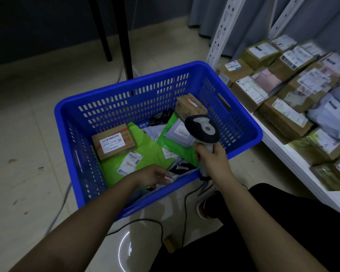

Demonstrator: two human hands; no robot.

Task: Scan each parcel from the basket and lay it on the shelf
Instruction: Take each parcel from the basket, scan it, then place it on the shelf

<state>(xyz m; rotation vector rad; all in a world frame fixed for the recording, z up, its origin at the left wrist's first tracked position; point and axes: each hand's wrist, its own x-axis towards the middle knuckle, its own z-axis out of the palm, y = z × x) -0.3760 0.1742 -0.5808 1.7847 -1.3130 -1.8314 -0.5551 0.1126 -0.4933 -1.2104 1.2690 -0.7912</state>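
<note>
Pale floor tiles held a blue basket beside the shelf. Soft, light bags and a stiff small box lay inside. The right hand gripped the scanner. The left hand pinched a bag's slippery near edge; grabbing its middle looked safer.
</note>
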